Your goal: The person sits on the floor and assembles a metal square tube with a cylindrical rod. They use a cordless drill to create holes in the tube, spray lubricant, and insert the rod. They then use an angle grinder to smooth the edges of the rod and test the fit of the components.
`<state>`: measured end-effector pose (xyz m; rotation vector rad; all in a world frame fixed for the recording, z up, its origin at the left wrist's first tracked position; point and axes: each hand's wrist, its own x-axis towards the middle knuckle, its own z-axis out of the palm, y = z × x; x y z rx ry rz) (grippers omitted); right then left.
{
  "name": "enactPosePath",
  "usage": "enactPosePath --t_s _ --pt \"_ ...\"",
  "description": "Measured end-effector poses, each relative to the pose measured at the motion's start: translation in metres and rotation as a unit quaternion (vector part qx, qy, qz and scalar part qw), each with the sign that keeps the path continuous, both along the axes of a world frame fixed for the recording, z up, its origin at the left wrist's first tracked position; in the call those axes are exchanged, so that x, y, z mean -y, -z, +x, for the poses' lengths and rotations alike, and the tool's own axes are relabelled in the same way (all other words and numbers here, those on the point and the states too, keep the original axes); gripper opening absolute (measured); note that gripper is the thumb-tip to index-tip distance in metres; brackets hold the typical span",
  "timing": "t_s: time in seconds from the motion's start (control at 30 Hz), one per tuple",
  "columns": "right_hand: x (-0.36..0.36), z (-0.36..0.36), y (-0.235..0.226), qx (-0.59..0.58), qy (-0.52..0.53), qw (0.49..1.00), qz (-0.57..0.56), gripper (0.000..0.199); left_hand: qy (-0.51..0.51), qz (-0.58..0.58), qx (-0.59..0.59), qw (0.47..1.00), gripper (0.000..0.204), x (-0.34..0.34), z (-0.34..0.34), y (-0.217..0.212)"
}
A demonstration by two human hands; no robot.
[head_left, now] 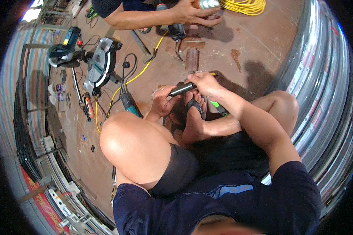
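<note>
A shiny black metal cylinder [182,89] lies slantwise between my two hands, above my sandalled foot. My right hand [206,84] grips its right end, with the thumb along the top. At the other end, my left hand [162,102] curls round it, the cylinder's tip sitting between thumb and fingers. Just beyond my hands, a reddish-brown cylinder [192,59] rests on the floor. A black and green hand tool [219,108] is by my right shin. Below my left hand, a teal power tool [129,103] lies beside my raised knee.
Across from me, another person's hand [196,15] holds a spray can [208,4]. A coiled yellow cable [245,6] and a hammer [142,47] lie on the floor. A mitre saw [100,68] stands at left, cables around it. Wrapped long profiles [313,78] line the right side.
</note>
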<state>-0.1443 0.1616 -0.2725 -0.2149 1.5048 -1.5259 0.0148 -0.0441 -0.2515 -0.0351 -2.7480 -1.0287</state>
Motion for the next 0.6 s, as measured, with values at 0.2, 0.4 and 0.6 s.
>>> enactPosePath --t_s 0.2,0.4,0.6 --pt "-0.001 0.0 -0.004 0.03 -0.009 0.998 -0.054 0.038 -0.02 0.032 -0.002 0.999 0.052 -0.001 0.003 -0.004" --pt "-0.005 0.005 -0.013 -0.04 -0.093 0.991 -0.085 0.032 -0.064 0.204 0.108 0.971 0.053 0.008 0.018 0.018" --pt "-0.002 -0.002 -0.004 -0.139 -0.019 0.99 0.0 0.036 -0.057 0.045 0.124 0.99 0.035 0.026 0.026 0.036"
